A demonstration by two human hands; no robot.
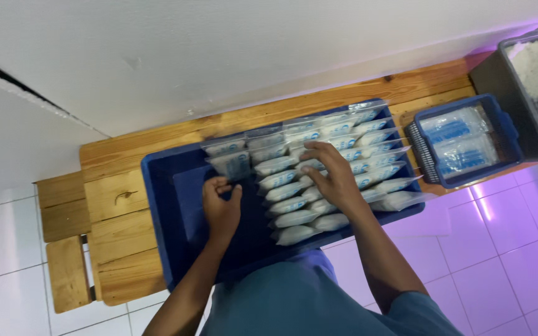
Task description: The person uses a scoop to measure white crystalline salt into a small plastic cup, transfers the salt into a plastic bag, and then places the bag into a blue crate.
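Two hands [222, 205] [331, 174] arrange pouches [294, 219]; blue crate [163, 205].

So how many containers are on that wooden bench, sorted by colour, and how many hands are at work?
Blue containers: 2, the large blue crate of sealed white pouches and the small blue basket
Grey bins: 1, the grey bin with white powder
Hands: 2, left hand and right hand, both inside the large crate
Total: 5

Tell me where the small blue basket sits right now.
In the head view, the small blue basket sits at the right, on the wooden bench, between the large blue crate of pouches and the grey bin of white powder.
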